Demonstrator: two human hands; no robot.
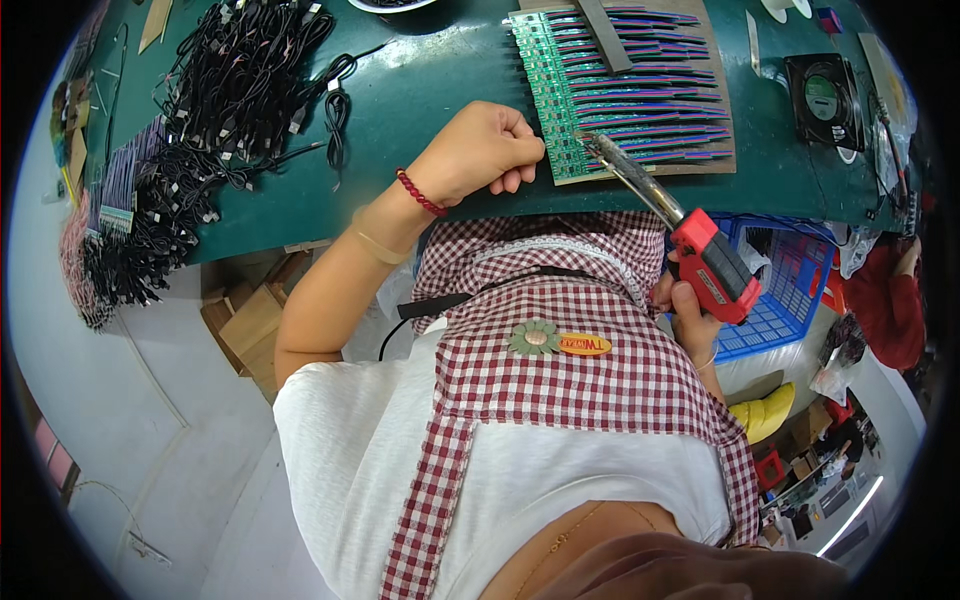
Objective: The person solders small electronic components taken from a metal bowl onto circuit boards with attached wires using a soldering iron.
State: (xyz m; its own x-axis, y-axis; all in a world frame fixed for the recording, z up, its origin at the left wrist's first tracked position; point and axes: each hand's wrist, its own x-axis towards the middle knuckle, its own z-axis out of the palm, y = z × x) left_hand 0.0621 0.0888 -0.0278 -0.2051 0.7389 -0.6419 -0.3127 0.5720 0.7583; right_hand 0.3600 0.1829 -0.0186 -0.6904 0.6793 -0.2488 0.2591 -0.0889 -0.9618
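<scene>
My left hand (492, 155) is closed in a loose fist at the lower left edge of a panel of green circuit boards (548, 90). Whatever its fingertips pinch, if anything, is hidden. My right hand (693, 318) grips a red and black soldering gun (712, 264) from below, partly behind its body. The metal tip of the gun slants up and left to the solder pads near the panel's lower end. Rows of multicoloured wires (650, 108) run rightward from the boards over a brown backing sheet (715, 25). Across the upper wires lies a grey bar (604, 37).
Heaps of black cables (245, 75) cover the left of the green table (440, 75), with one coiled cable (338, 120) apart. A black fan (825, 100) stands at the right. Below the table edge is a blue crate (770, 325); another person's red sleeve (893, 310) shows beyond it.
</scene>
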